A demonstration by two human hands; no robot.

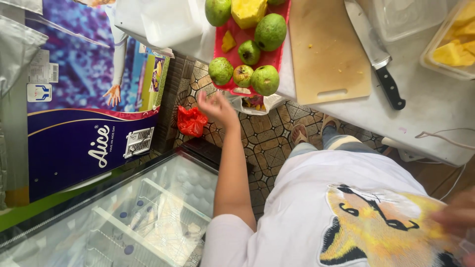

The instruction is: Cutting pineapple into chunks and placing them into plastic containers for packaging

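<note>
My left hand (217, 108) reaches out over the tiled floor with its fingers spread and nothing in it. It is just short of the near end of a red tray (238, 40) that overhangs the white counter (425, 106). Several green guavas (265, 79) and yellow cut fruit pieces (247, 11) lie on the tray. My right hand (459, 215) is a blur at the right edge, close to my white shirt; its fingers cannot be made out.
A wooden cutting board (326, 54) lies beside the tray, with a black-handled knife (378, 57) and clear tubs of yellow fruit (457, 47). A red bag (191, 121) lies on the floor. A glass-lidded freezer (148, 212) stands at my left.
</note>
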